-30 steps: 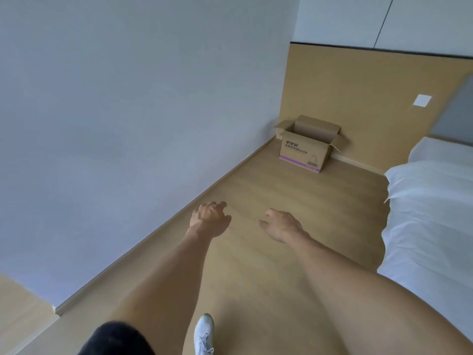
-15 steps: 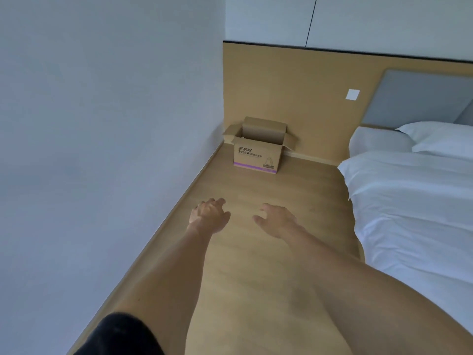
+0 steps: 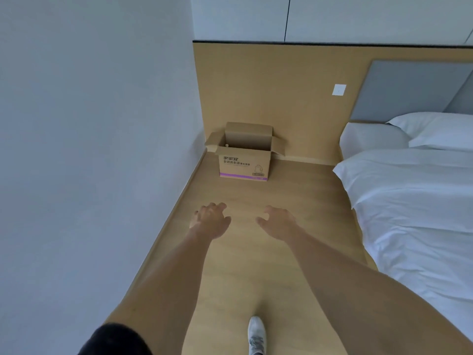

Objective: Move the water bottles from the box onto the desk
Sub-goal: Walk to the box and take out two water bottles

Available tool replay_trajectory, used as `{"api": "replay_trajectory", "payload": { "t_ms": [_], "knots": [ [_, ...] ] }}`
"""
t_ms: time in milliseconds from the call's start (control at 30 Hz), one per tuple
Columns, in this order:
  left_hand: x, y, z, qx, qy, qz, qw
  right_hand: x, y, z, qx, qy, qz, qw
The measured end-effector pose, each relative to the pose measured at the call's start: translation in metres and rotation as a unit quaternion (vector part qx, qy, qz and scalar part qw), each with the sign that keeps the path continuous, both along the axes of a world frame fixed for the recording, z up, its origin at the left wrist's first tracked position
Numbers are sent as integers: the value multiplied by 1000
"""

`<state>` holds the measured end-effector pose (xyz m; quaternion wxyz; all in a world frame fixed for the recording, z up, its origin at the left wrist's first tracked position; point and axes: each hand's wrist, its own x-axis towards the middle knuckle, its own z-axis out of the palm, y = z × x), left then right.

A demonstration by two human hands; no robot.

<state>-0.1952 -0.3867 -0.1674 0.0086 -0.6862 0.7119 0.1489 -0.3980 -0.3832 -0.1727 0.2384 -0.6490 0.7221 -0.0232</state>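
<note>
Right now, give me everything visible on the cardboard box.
The cardboard box is plain brown corrugated card with dark printed text, a small product drawing and a purple stripe along the bottom of its near face. It stands upright on the wooden floor in the corner, near the wood-panelled wall. All top flaps are open. One small white bottle cap peeks above the front edge; the other contents are hidden. Neither hand touches it.
</note>
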Motion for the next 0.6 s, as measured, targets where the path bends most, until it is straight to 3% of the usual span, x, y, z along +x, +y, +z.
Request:
{"api": "replay_trajectory", "payload": {
  "t_ms": [300,600],
  "knots": [
    [14,-176,16,-22,2,40,999,5,-182,-3,18,-38,18,999],
    [12,-301,1,-4,-2,29,1000,18,-309,-14,51,-16,44,998]
  ]
}}
